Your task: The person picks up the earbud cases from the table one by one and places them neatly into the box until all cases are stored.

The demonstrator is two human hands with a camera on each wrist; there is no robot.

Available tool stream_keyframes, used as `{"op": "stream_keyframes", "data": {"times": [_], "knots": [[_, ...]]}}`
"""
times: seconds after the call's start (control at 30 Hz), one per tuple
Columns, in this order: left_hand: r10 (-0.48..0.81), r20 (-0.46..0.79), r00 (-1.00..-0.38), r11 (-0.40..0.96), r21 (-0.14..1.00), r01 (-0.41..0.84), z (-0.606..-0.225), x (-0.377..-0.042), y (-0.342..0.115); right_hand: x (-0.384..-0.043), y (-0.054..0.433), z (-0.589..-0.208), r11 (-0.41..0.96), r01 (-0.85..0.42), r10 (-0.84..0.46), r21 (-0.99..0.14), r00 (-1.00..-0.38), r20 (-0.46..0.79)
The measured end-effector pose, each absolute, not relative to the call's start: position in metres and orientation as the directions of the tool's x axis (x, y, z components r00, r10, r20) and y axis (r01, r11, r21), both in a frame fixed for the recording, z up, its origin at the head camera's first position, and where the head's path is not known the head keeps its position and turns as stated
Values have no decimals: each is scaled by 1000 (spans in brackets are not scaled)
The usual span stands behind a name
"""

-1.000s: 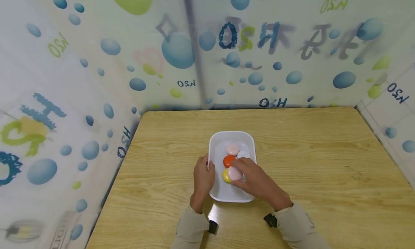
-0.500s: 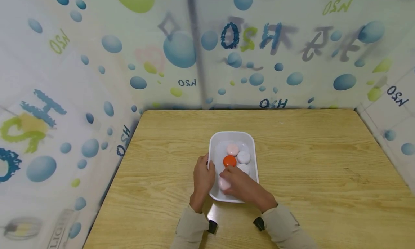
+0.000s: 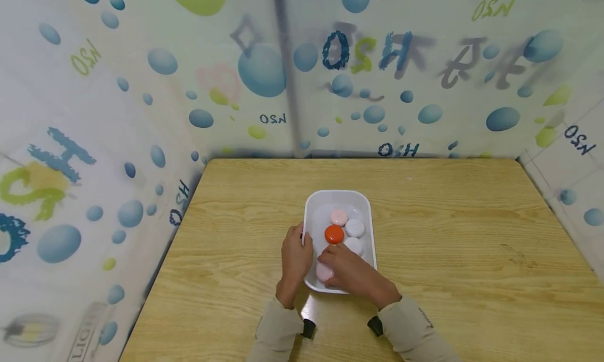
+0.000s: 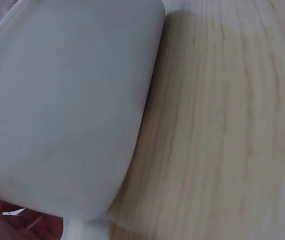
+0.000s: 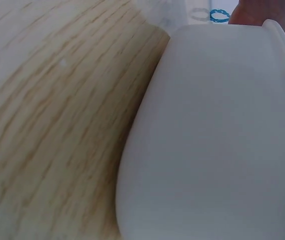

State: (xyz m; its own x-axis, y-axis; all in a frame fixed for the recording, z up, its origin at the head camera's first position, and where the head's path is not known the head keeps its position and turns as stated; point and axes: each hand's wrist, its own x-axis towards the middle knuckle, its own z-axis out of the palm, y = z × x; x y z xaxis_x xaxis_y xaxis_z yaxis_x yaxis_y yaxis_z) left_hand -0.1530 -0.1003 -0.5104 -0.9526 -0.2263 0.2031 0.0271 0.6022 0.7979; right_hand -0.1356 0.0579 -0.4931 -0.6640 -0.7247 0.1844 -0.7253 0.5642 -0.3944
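Note:
A white tray (image 3: pixel 337 195) stands on the table in the head view. At its left rim, my left hand (image 3: pixel 297 254) grips the side, fingers outside the wall. My right hand (image 3: pixel 351 270) reaches in over the near right rim and pinches a glossy pale pink disc (image 3: pixel 324 272) in the near left part of the tray. Beyond that hand lie a red-orange disc (image 3: pixel 334 234), another pale pink disc (image 3: pixel 338 217), a white disc (image 3: pixel 355 228) and a second white disc (image 3: pixel 353 245), partly covered by the hand. Both wrist views mostly show the tray's outer wall (image 4: pixel 67 110).
The wood-grain table (image 3: pixel 448 236) extends on all sides of the tray. Behind it and at the left and right hang sheets (image 3: pixel 424 16) printed with blue and green drops. Each sleeve has a dark device (image 3: pixel 309 328) at the wrist.
My right hand has carried the pink disc toward the near left of the tray, uncovering the white discs. The yellow disc is now hidden by that hand. The left hand stays put.

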Motion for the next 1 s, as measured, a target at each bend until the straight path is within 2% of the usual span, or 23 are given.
{"op": "stream_keyframes", "data": {"times": [0.23,0.37,0.53,0.77,1.0], "knots": [[-219,222,-950,615,787,42,-510,-152,-101,-133,57,-491,619,-687,-694,-380,-705,143],[-207,225,-952,622,782,50,-510,-153,-101,-132,58,-491,643,-674,-659,-362,-729,186],[-201,227,-953,616,785,57,-510,-156,-101,-133,58,-490,646,-682,-637,-344,-729,250],[-205,206,-957,588,807,48,-511,-155,-103,-133,63,-483,659,-627,-594,-415,-773,224],[-230,97,-968,463,886,-21,-510,-157,-111,-141,85,-476,673,-578,-477,-461,-816,326]]}}
